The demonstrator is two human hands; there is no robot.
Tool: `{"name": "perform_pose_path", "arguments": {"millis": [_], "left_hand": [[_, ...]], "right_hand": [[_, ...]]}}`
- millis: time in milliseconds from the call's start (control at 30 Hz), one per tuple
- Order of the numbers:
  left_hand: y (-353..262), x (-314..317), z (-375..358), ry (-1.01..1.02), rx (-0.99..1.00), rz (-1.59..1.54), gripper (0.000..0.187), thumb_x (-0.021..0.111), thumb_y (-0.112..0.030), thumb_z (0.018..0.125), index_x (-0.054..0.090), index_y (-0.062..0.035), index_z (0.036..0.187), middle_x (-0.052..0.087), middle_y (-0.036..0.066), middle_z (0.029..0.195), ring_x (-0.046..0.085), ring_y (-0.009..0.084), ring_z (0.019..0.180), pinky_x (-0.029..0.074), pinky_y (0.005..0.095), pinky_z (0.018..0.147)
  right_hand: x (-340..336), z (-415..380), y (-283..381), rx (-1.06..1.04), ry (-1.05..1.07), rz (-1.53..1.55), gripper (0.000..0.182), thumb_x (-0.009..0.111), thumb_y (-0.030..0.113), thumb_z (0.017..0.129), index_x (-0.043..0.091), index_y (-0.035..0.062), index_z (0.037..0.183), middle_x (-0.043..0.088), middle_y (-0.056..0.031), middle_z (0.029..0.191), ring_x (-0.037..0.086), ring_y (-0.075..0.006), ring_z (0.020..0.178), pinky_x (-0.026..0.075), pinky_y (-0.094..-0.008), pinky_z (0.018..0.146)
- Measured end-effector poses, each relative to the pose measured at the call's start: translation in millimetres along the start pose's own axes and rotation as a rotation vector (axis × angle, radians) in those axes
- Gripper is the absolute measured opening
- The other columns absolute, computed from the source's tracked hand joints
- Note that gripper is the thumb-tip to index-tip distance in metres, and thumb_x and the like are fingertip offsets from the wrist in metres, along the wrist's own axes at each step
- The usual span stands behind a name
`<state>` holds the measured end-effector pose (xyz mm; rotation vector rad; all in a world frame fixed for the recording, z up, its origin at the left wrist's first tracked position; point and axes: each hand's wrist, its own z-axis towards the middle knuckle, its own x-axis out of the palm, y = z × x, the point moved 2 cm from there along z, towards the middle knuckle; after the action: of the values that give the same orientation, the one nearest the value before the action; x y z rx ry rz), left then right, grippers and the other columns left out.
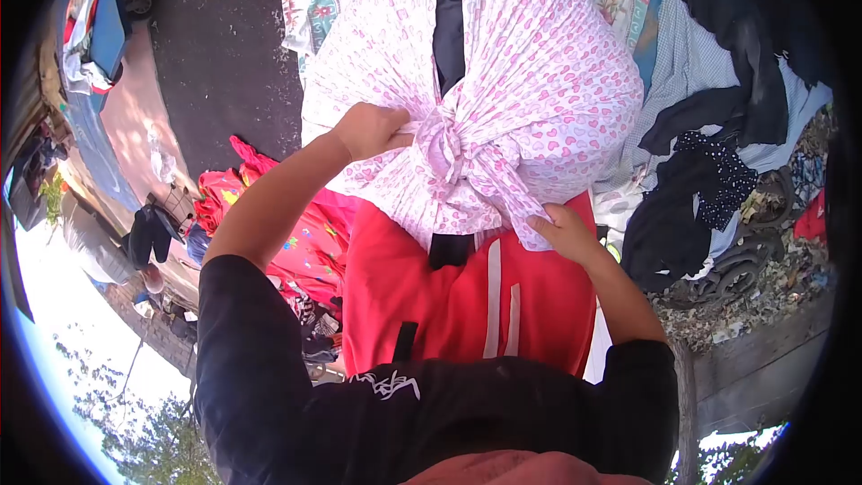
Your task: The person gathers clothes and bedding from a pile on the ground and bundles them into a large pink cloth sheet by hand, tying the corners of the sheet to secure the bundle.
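A big, bulging cloth bundle (566, 99) in white fabric with pink hearts lies in front of me, its corners knotted (442, 148) in the middle. Dark fabric (450, 31) shows through a gap at its top. My left hand (373, 130) is closed around a twisted end of the cloth, just left of the knot. To the lower right, my right hand (567, 233) grips the other loose end (512, 193), which stretches down from the knot. Beneath the bundle is red fabric (404, 278) with white stripes.
Red patterned clothing (310, 242) is heaped at the left. Black garments (745, 81) and a dotted black cloth (714, 180) lie at the right on light fabric. A floral sheet (310, 0) spreads behind the bundle. Farther left, a person (99, 242) is partly visible.
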<state>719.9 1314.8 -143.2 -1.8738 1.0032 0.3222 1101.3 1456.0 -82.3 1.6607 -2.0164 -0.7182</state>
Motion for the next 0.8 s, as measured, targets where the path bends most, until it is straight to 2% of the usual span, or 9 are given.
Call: {"name": "perform_pose_path", "arguments": {"millis": [67,233,267,367,467,533,600,700,800], "left_hand": [[-18.3,-13.1,-21.1,0.149,-0.138,-0.005,0.034,0.062,-0.039,0.09,0.061,-0.0055,0.088,0.065,0.017,0.074,0.064,0.0373,0.072,0.05,0.0481,0.066],[-46.6,-37.3,-48.9,0.29,-0.296,-0.173,0.036,0.061,-0.038,0.089,0.063,-0.0018,0.086,0.064,0.022,0.079,0.063,0.0417,0.081,0.048,0.0506,0.073],[-49.4,-45.6,-55.8,0.283,-0.279,-0.17,0.037,0.061,-0.038,0.089,0.063,-0.0014,0.086,0.064,0.022,0.079,0.063,0.0417,0.08,0.048,0.0504,0.073],[-79.3,-66.5,-85.8,0.312,-0.199,-0.196,0.036,0.062,-0.036,0.09,0.063,0.0001,0.085,0.063,0.023,0.078,0.063,0.0418,0.079,0.048,0.0494,0.071],[-73.8,-57.3,-81.6,0.36,-0.242,-0.302,0.037,0.062,-0.035,0.091,0.063,0.0013,0.087,0.062,0.021,0.072,0.064,0.0356,0.072,0.048,0.0456,0.068],[-62.7,-51.2,-74.1,0.4,-0.426,-0.573,0.037,0.06,-0.034,0.095,0.064,0.0021,0.092,0.061,0.011,0.071,0.06,0.0192,0.07,0.047,0.0376,0.066],[-45.5,-40.6,-71.6,0.286,-0.494,-0.792,0.036,0.059,-0.033,0.097,0.065,0.0022,0.095,0.061,0.006,0.074,0.055,0.013,0.072,0.046,0.0339,0.066],[-15.2,-33.9,-67.9,0.106,-0.6,-1.072,0.038,0.061,-0.03,0.096,0.063,0.0025,0.116,0.065,0.006,0.096,0.058,0.0133,0.085,0.048,0.03,0.077],[0.5,-26.2,-58.3,-0.406,-0.603,-1.677,0.055,0.06,-0.03,0.097,0.044,0.0024,0.137,0.059,0.016,0.125,0.058,0.0228,0.112,0.048,0.0378,0.094]], "right_hand": [[-8.8,-18.6,13.1,-0.143,-0.087,-0.066,0.029,0.066,0.025,0.092,0.065,-0.003,0.097,0.062,-0.0125,0.077,0.061,-0.0218,0.075,0.048,-0.0362,0.071],[-15.9,-53.6,78.5,0.343,-0.149,0.455,0.02,0.067,0.019,0.089,0.069,0.0003,0.096,0.063,-0.0001,0.072,0.054,-0.0063,0.057,0.04,-0.024,0.049],[-5.2,-65.9,64.6,0.297,-0.093,0.348,0.02,0.068,0.02,0.088,0.069,0.0017,0.094,0.059,0.0014,0.069,0.052,-0.0056,0.056,0.038,-0.0244,0.046],[-28.4,-114.6,122.5,0.642,0.286,0.243,0.021,0.069,0.023,0.085,0.067,0.0028,0.092,0.053,0.0032,0.065,0.048,-0.0063,0.055,0.037,-0.0254,0.046],[-55.0,-97.6,112.5,0.538,0.315,0.015,0.026,0.07,0.028,0.087,0.068,0.0018,0.089,0.052,0.0024,0.063,0.047,-0.0073,0.053,0.038,-0.0256,0.047],[-61.0,-67.4,117.4,0.454,0.201,0.02,0.032,0.07,0.032,0.091,0.068,0.0007,0.088,0.054,0.0013,0.062,0.048,-0.0075,0.051,0.038,-0.0266,0.046],[-67.3,-45.0,120.3,0.363,0.093,0.048,0.03,0.066,0.03,0.093,0.069,0.0004,0.089,0.06,-0.0013,0.072,0.057,-0.01,0.062,0.046,-0.0273,0.056],[-78.2,-11.6,116.9,-0.15,-0.242,0.003,0.03,0.063,0.027,0.096,0.068,-0.0011,0.105,0.066,-0.0071,0.099,0.062,-0.0134,0.091,0.05,-0.0283,0.08],[-72.2,16.0,141.6,-0.276,-0.413,0.852,0.041,0.065,0.024,0.095,0.058,-0.0003,0.127,0.058,-0.0105,0.127,0.053,-0.0166,0.117,0.042,-0.0325,0.1]]}}
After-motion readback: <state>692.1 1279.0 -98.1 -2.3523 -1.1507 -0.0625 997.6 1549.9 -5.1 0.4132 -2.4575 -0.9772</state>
